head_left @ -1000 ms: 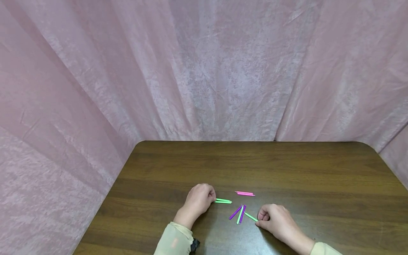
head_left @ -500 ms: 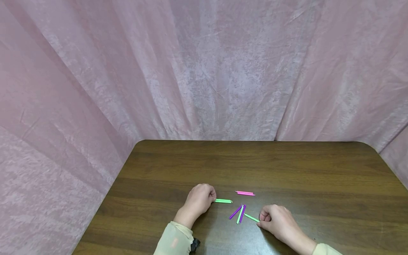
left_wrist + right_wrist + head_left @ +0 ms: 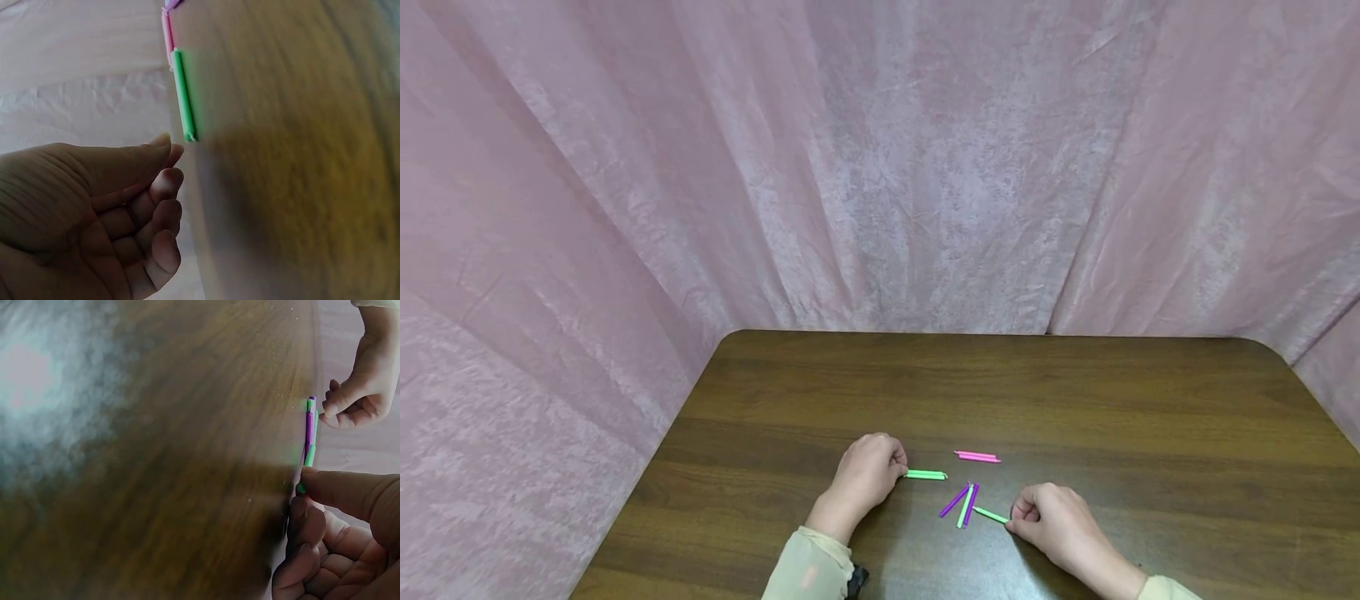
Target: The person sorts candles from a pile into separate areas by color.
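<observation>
My left hand (image 3: 867, 471) rests at the left end of two green candles (image 3: 927, 475) lying side by side. In the left wrist view its fingers are loosely curled, and a small gap separates the thumb tip from the end of the green candle pair (image 3: 183, 97). My right hand (image 3: 1054, 521) pinches the right end of another green candle (image 3: 991, 515) between thumb and index finger. That candle's left tip lies by a small fan of two purple candles (image 3: 953, 501) with one green candle (image 3: 965, 507) between them.
Two pink candles (image 3: 977, 457) lie together farther back on the brown wooden table (image 3: 1000, 392). Pink curtains (image 3: 925, 167) hang behind and to the left of the table. A dark object (image 3: 857, 581) shows at my left wrist.
The two green candles by my left hand have come closer to parallel. My right hand has shifted slightly right, and its green candle now lies a little flatter across the view.
</observation>
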A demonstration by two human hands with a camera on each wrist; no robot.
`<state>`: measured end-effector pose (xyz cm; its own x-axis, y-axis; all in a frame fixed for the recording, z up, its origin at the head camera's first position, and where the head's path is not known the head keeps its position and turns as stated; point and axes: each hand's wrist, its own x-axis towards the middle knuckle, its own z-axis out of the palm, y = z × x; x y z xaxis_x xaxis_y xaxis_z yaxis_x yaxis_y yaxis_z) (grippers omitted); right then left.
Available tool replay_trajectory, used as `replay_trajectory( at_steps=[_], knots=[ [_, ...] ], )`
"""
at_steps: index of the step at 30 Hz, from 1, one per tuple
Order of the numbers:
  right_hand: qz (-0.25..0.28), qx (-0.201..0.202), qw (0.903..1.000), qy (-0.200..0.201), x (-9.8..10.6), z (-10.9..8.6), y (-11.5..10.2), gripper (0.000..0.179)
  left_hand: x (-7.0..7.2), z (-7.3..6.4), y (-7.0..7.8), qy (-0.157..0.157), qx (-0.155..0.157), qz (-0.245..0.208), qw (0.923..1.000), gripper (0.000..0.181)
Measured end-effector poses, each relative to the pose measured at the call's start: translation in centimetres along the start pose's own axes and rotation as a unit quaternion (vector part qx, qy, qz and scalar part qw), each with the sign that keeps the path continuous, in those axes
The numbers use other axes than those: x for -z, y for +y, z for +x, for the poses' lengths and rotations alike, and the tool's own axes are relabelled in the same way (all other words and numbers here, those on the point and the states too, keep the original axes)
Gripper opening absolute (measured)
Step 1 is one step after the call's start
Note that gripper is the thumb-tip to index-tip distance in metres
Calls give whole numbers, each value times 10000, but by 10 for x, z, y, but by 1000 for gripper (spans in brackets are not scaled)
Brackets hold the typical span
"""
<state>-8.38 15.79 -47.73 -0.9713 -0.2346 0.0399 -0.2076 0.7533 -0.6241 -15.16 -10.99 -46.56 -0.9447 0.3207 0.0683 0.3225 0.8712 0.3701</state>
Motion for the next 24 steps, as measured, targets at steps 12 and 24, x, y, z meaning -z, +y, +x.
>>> replay_trajectory(
  at_steps=[12, 24],
  knots=[
    [44, 38, 9999, 152, 2, 4, 1, 22, 2, -15, 19, 248, -86, -109, 9996, 19],
    [229, 68, 9995, 199, 2, 7, -1, 22, -13, -31, 44, 334, -354, -224, 9986, 21]
  ],
)
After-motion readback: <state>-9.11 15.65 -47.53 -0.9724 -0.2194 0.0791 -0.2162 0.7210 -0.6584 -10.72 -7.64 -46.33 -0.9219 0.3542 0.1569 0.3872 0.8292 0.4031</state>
